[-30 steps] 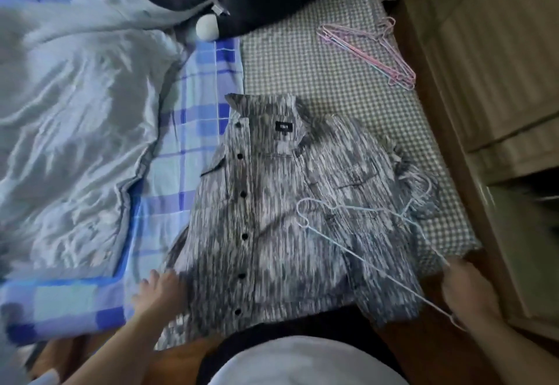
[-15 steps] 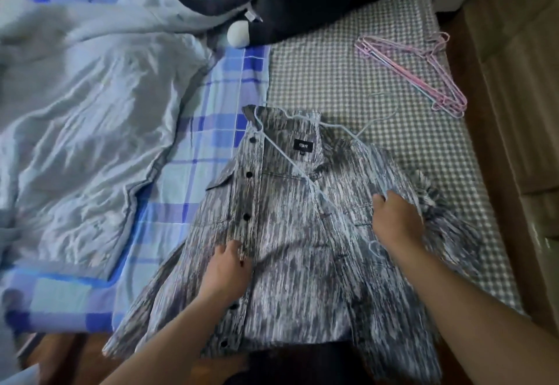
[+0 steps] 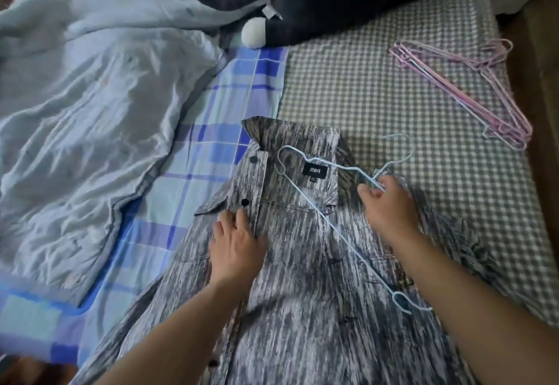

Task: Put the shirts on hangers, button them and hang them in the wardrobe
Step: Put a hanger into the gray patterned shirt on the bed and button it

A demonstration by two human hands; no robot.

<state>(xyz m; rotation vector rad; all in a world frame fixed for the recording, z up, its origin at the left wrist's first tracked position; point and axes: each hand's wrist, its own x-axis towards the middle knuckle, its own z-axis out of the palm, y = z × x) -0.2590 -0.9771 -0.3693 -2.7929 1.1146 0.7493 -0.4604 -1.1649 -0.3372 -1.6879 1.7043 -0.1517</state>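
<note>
A grey streaked shirt (image 3: 302,278) lies open on the bed, collar away from me, a black label inside the neck. A pale blue wire hanger (image 3: 329,221) lies slanted across its open front, one end by the label, the hook over the checked cover. My right hand (image 3: 387,206) pinches the hanger at its neck, just right of the collar. My left hand (image 3: 236,248) rests flat on the shirt's left front panel beside the row of dark buttons, fingers straight.
A bundle of pink wire hangers (image 3: 462,91) lies on the grey checked cover (image 3: 363,88) at the far right. A crumpled pale blue duvet (image 3: 90,112) fills the left. A dark plush toy (image 3: 317,0) lies at the top. Wooden furniture borders the bed's right edge.
The hanger has been carried from the shirt's lower right up to the collar. My right hand slid up to the hanger's neck. My left hand moved up the button panel.
</note>
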